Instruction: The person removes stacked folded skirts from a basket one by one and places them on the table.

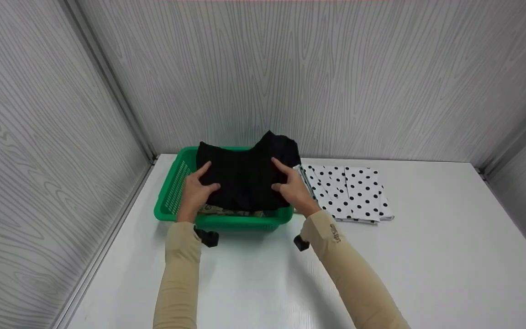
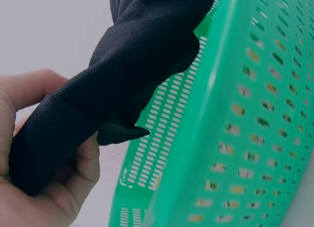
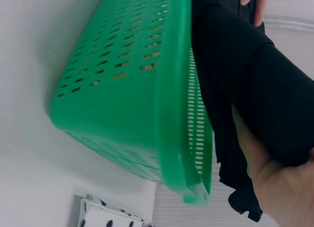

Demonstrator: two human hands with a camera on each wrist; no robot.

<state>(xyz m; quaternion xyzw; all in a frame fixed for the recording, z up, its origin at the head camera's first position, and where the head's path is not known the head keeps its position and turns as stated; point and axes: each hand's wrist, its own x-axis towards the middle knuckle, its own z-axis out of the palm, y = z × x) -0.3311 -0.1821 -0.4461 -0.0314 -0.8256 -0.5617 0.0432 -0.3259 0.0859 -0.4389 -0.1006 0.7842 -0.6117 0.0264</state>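
A black ribbed cloth (image 1: pixel 244 178) is spread between both hands, above a green plastic basket (image 1: pixel 244 222). My left hand (image 1: pixel 194 189) grips the cloth's left side, and in the left wrist view the fingers and thumb curl round a thick fold of the black cloth (image 2: pixel 122 60). On the other side my right hand (image 1: pixel 296 188) holds the cloth, its thumb and fingers round a roll of it in the right wrist view. Below the cloth, patterned fabric (image 1: pixel 217 210) shows inside the basket; the rest of the contents is hidden.
Right of the basket lies a folded white cloth with black dots (image 1: pixel 349 192) on the white table (image 1: pixel 436 228). Grey wood-grain panels (image 1: pixel 336 82) stand behind and at both sides. A black wrist device (image 1: pixel 208 238) sits at the left cuff.
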